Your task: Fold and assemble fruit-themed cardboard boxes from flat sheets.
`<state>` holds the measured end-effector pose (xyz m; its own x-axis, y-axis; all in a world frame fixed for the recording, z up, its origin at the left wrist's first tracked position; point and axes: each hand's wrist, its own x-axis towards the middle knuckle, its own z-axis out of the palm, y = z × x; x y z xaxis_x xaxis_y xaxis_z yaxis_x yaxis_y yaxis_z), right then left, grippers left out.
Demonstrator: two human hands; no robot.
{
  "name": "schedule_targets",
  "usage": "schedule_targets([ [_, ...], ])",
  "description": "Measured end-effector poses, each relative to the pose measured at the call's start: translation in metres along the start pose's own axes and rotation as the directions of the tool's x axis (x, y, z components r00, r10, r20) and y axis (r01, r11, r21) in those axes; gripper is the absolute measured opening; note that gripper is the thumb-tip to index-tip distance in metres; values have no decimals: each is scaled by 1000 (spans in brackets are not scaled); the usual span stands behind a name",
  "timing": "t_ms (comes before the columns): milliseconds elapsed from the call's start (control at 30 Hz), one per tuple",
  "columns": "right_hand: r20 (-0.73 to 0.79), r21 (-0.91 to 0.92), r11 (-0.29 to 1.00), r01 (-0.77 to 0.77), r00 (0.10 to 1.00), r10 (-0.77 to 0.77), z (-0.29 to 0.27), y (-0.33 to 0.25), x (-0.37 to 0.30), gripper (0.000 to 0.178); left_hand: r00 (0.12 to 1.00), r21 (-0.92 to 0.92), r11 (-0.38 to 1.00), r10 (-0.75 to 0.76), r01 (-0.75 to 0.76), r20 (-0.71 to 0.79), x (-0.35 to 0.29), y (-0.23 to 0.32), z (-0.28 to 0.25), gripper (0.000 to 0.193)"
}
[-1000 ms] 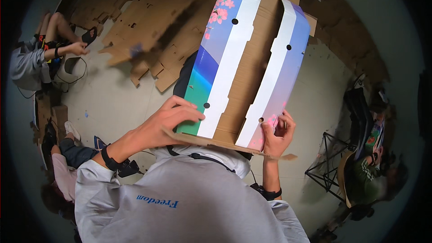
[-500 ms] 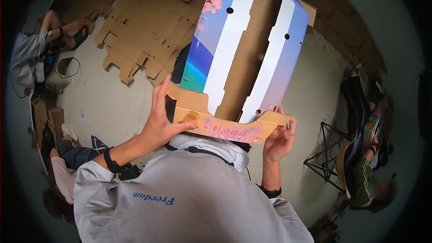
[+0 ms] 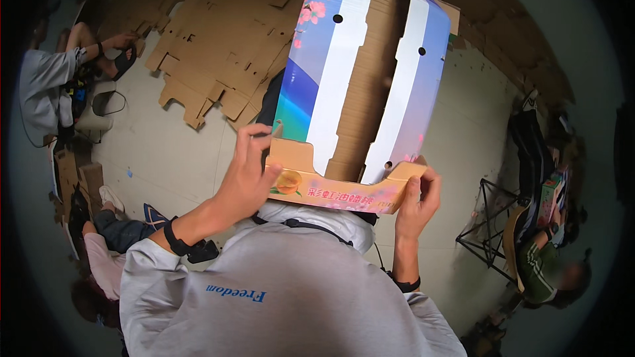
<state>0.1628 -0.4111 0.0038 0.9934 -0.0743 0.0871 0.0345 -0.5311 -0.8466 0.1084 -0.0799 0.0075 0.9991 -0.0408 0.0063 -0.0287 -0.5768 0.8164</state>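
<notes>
- Your left hand point(image 3: 248, 175) grips the near left corner of the printed cardboard fruit box point(image 3: 357, 92), fingers curled over the top of the folded-up end flap point(image 3: 337, 188) and the thumb behind it.
- Your right hand point(image 3: 417, 201) clamps the near right corner of that same flap, thumb on the printed face and fingers wrapped around the edge.
- Your hands are apart, one at each end of the flap, both closed on the cardboard.
- You hold the box up in front of your chest; it is half-formed, with its two colourful side panels standing up and bare brown card between them, and it stretches away from you.
- Flat brown die-cut cardboard sheets point(image 3: 218, 46) lie spread over the pale floor point(image 3: 165, 152) beyond the box.
- A seated person in grey point(image 3: 46, 86) is at your far left, and another in a green striped top point(image 3: 539, 268) sits by a black metal stand point(image 3: 489, 225) at your right.
</notes>
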Motion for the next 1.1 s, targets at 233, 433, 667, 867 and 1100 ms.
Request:
schedule_targets([
  [233, -77, 35, 999, -3, 997, 6, 6, -6, 9, 25, 994, -166, 986, 7, -25, -106, 20, -16, 1, 42],
  [433, -40, -64, 998, 8, 999, -10, 5, -11, 3, 14, 998, -86, 995, 57, -57, -2, 24, -25, -8, 48],
  [667, -115, 36, 965, 258, 961, -253, 9, 1, 0, 17, 998, -139, 989, 63, -60, 16, 28, -32, -3, 41],
  [867, -120, 30, 976, 217, 970, -212, 16, 0, 0, 19, 998, -311, 949, -62, 52, -23, 30, -30, 7, 37],
  [1100, -128, -148, 961, 235, 958, -255, 12, -9, 7, 35, 997, -363, 929, -78, 66, -20, 34, -31, 5, 40],
])
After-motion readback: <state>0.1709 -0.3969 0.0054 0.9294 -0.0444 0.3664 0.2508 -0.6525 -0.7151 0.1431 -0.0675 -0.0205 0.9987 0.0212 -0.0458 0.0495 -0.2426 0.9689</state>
